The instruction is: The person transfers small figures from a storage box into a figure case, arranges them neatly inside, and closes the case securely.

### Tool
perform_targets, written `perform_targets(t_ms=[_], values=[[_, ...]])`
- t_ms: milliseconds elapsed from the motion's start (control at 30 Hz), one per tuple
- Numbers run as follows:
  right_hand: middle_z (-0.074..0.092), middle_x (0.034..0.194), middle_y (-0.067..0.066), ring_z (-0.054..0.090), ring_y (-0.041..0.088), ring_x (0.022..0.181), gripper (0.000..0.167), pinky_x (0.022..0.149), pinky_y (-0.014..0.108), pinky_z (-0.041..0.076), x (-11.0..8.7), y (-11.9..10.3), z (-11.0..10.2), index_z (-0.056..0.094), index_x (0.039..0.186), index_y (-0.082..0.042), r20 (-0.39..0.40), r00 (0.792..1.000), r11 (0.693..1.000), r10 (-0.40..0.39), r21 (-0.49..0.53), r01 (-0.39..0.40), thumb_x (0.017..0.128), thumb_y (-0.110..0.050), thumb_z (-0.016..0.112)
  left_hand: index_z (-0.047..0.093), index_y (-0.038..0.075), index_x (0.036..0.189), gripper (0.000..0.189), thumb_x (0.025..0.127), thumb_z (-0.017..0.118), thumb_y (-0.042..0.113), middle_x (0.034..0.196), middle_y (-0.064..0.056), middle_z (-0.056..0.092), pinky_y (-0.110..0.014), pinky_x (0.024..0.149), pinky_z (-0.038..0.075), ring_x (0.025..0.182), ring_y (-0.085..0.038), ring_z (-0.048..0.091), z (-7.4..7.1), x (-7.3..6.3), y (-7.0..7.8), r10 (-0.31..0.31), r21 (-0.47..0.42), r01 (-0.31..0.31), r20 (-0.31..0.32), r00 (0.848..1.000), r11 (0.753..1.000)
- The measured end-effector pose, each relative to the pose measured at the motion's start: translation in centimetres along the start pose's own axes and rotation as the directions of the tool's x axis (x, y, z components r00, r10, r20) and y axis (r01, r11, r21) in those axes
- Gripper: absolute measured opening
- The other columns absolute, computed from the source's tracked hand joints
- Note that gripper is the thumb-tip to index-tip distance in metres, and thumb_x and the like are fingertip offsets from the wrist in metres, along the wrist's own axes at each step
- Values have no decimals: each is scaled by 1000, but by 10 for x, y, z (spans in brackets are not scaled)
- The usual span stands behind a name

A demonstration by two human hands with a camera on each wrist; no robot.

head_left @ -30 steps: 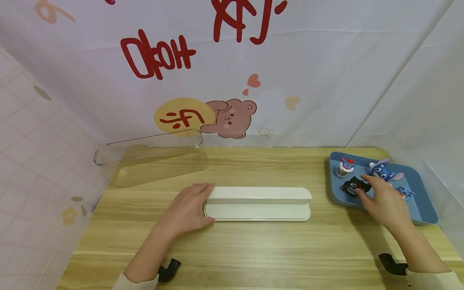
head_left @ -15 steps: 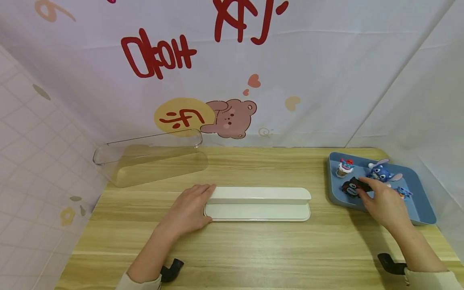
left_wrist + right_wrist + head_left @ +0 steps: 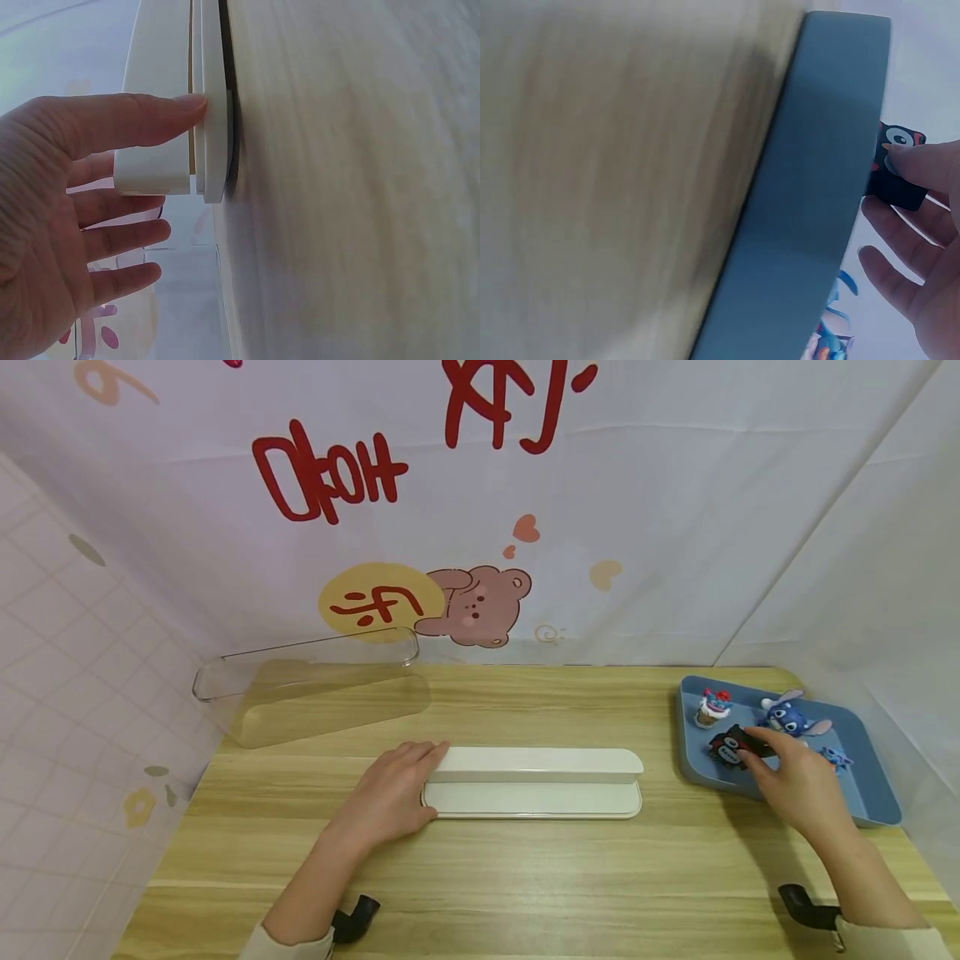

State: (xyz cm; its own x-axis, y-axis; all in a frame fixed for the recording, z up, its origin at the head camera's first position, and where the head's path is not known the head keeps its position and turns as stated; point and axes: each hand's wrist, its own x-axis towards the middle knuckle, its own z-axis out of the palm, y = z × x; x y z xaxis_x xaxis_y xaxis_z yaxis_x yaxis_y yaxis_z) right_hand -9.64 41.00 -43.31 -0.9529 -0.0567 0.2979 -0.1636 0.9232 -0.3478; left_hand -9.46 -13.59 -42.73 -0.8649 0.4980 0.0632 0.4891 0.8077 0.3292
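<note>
A long white stepped display base (image 3: 532,797) lies on the table in the head view. My left hand (image 3: 393,789) grips its left end, thumb at the front edge and fingers at the back; the left wrist view shows the thumb (image 3: 142,120) across the layered side of the base. At the right, my right hand (image 3: 802,781) pinches a black owl figurine (image 3: 726,750) inside a blue-grey tray (image 3: 873,777). In the right wrist view, the tray wall hides part of the owl (image 3: 897,187). Around it sit an ice-cream-cone figurine (image 3: 712,708), a big-eared blue figurine (image 3: 789,718) and a smaller blue figurine (image 3: 836,760).
A clear plastic cover (image 3: 322,693) stands at the back left of the wooden table (image 3: 525,885). Printed white cloth (image 3: 637,485) hangs behind the table and along both sides. Black curved pieces (image 3: 356,918) stick out by both wrists.
My right thumb and fingers have closed around the owl, which is slightly turned and shifted. The left hand stays on the base, its thumb drawn slightly back.
</note>
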Motion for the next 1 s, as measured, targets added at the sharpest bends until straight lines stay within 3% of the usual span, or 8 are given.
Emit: perform_targets(t_ms=[300, 400, 500, 567, 633, 1000], values=[[69, 107, 33, 67, 53, 89, 38, 65, 58, 49, 2, -12, -8, 66, 124, 9, -58, 998, 999, -37, 37, 39, 88, 4, 78, 53, 0, 150, 91, 72, 96, 16, 140, -15, 62, -52, 111, 45, 132, -34, 57, 1, 0, -2, 5, 3, -5, -5, 1000, 1000], [68, 108, 33, 67, 52, 90, 39, 64, 45, 50, 3, -18, -11, 66, 125, 9, -70, 997, 998, -30, 53, 33, 89, 2, 78, 54, 1, 150, 91, 71, 96, 15, 140, -14, 63, -52, 111, 45, 132, -34, 56, 0, 1, -2, 9, 9, -8, -11, 1000, 1000], [69, 109, 31, 69, 15, 89, 40, 64, 25, 46, 3, -22, -15, 67, 127, 7, -89, 996, 997, -23, 65, 28, 89, 0, 78, 53, 1, 151, 91, 71, 96, 15, 141, -14, 62, -52, 111, 45, 133, -33, 55, 0, 1, -2, 7, 14, -7, -7, 1000, 1000], [70, 108, 29, 56, -11, 89, 40, 62, 16, 39, 2, -26, -16, 68, 127, 6, -101, 995, 997, -15, 74, 23, 89, -2, 79, 53, 2, 151, 92, 71, 96, 15, 142, -14, 61, -52, 111, 45, 134, -33, 55, 1, 1, -3, 9, 11, -9, -6, 1000, 1000], [70, 107, 28, 39, -25, 88, 41, 60, 13, 38, 1, -30, -17, 68, 127, 5, -109, 994, 996, -13, 87, 23, 89, -2, 80, 53, 2, 151, 92, 71, 96, 14, 142, -14, 61, -52, 111, 45, 134, -33, 54, 1, 0, -3, 14, 12, -13, -8, 1000, 1000], [71, 106, 27, 41, -24, 96, 43, 60, 10, 39, -2, -54, -14, 71, 123, 5, -233, 967, 985, -104, 112, 133, 81, 7, 82, 55, 1, 149, 93, 67, 98, 12, 136, -12, 62, -52, 108, 47, 131, -32, 56, 0, -2, 0, 26, -7, -26, -31, 999, 1000]])
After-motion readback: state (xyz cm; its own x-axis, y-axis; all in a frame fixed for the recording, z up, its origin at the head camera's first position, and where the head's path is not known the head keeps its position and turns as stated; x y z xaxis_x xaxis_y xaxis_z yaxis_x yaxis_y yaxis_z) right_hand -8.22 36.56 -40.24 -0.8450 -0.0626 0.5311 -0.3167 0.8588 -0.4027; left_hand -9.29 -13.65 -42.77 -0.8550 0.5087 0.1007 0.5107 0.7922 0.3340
